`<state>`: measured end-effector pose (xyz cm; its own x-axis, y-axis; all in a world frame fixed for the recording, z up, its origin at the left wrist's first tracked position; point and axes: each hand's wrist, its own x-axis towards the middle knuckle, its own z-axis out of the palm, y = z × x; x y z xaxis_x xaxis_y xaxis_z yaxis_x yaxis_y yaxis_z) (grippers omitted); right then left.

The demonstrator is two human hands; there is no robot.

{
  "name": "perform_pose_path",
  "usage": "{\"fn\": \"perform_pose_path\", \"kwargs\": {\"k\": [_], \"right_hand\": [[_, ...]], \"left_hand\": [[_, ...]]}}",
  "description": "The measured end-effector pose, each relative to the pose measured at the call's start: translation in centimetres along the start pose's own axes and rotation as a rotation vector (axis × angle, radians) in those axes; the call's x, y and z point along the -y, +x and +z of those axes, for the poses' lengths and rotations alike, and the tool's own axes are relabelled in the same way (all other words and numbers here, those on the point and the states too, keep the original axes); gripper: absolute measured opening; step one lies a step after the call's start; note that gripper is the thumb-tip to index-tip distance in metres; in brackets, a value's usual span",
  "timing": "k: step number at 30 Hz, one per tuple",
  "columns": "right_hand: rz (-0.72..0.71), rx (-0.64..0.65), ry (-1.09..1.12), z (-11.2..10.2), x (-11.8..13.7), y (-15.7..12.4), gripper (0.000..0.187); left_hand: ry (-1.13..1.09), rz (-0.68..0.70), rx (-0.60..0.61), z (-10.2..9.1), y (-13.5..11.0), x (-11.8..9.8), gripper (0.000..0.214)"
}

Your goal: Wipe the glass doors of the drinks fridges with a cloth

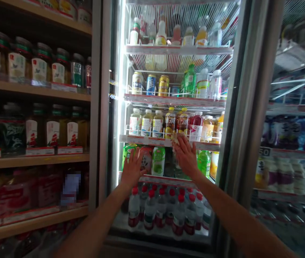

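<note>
Both my arms reach into a lit drinks fridge. My left hand (133,166) is open with fingers spread, in front of the lower shelf. It is nearest to a green pack (127,152), a pinkish container (146,157) and a green-labelled bottle (158,161). My right hand (186,154) is at the price rail (155,141) of the shelf above, below the dark tea bottles (182,120). Its fingers are bent around a small pale, crumpled thing, which is blurred and partly hidden. Whether that hand touches the rail I cannot tell.
Red-capped water bottles (151,211) stand on the fridge floor. Cans (151,85) and bottles fill upper shelves (179,50). A metal door frame (257,89) runs along the right. Wooden shelves (34,159) with jars (18,62) stand left; another stocked fridge section is at far right.
</note>
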<state>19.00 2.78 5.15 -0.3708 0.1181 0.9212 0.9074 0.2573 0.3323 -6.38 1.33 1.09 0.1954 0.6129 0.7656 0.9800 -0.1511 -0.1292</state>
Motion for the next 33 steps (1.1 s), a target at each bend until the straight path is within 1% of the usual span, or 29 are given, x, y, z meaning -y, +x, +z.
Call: {"fn": "perform_pose_path", "kwargs": {"k": [1,2,5,6,7,8,9,12,13,14,15,18,19,20,21,22,25,26,27,28,31,33], "right_hand": [[-0.032,0.02,0.007,-0.1,0.1,-0.7,0.041],[-0.099,0.052,0.021,-0.2,0.4,-1.8,0.04],[-0.342,0.136,0.071,-0.4,1.3,-5.4,0.036],[-0.387,0.142,0.08,-0.4,1.2,-5.9,0.034],[-0.399,0.135,0.083,-0.4,1.0,-6.0,0.033],[-0.369,0.118,0.077,-0.5,0.5,-5.5,0.033],[-0.305,0.091,0.064,-0.6,-0.1,-4.6,0.034],[-0.038,0.013,0.003,-0.8,-1.9,-1.6,0.039],[0.018,-0.004,-0.012,-1.0,-2.2,-1.2,0.041],[0.032,-0.006,-0.019,-1.1,-2.2,-1.3,0.041],[0.003,0.007,-0.016,-1.2,-2.1,-1.9,0.04],[-0.169,0.089,0.015,-1.7,-1.4,-5.1,0.033],[-0.209,0.108,0.022,-1.8,-1.5,-5.8,0.032],[-0.219,0.112,0.021,-1.9,-1.8,-6.2,0.031],[-0.195,0.101,0.01,-2.0,-2.5,-6.1,0.032],[-0.142,0.077,-0.009,-2.2,-3.4,-5.5,0.033],[0.097,-0.021,-0.093,-2.5,-6.2,-3.3,0.04],[0.151,-0.043,-0.114,-2.7,-6.8,-3.0,0.042],[0.173,-0.051,-0.128,-2.8,-7.1,-3.1,0.042],[0.165,-0.043,-0.134,-2.9,-7.2,-3.7,0.042],[0.053,0.022,-0.115,-3.1,-6.5,-6.7,0.039],[0.015,0.042,-0.108,-3.1,-6.5,-7.7,0.037]], "left_hand": [[-0.001,-0.001,0.0,0.0,0.0,-0.1,0.078],[-0.001,-0.006,-0.003,0.0,-0.1,-0.1,0.078],[0.012,-0.03,0.0,0.0,-0.2,-0.4,0.077],[0.018,-0.036,0.006,0.0,-0.2,-0.4,0.076],[0.024,-0.036,0.008,0.1,-0.2,-0.4,0.076],[0.028,-0.029,0.008,0.1,-0.2,-0.3,0.076],[0.031,-0.021,0.006,0.1,-0.2,-0.3,0.075],[0.025,-0.003,-0.001,0.3,-0.3,-0.1,0.075],[0.023,-0.006,-0.001,0.3,-0.3,-0.1,0.075],[0.021,-0.008,-0.003,0.4,-0.3,-0.1,0.075],[0.021,-0.009,-0.009,0.4,-0.4,-0.1,0.075],[0.023,-0.002,-0.038,0.6,-0.5,-0.1,0.074],[0.022,0.002,-0.045,0.7,-0.6,-0.1,0.074],[0.021,0.007,-0.049,0.8,-0.6,-0.1,0.074],[0.018,0.012,-0.053,0.8,-0.6,0.0,0.074],[0.015,0.018,-0.056,0.9,-0.6,0.1,0.074],[0.007,0.023,-0.059,1.0,-0.6,0.2,0.076],[0.006,0.021,-0.061,1.0,-0.6,0.3,0.077],[0.006,0.02,-0.063,1.0,-0.6,0.3,0.077],[0.005,0.022,-0.065,1.1,-0.6,0.3,0.077],[-0.006,0.033,-0.092,1.4,-0.7,0.4,0.075],[-0.014,0.036,-0.123,1.8,-0.7,0.4,0.074]]}}
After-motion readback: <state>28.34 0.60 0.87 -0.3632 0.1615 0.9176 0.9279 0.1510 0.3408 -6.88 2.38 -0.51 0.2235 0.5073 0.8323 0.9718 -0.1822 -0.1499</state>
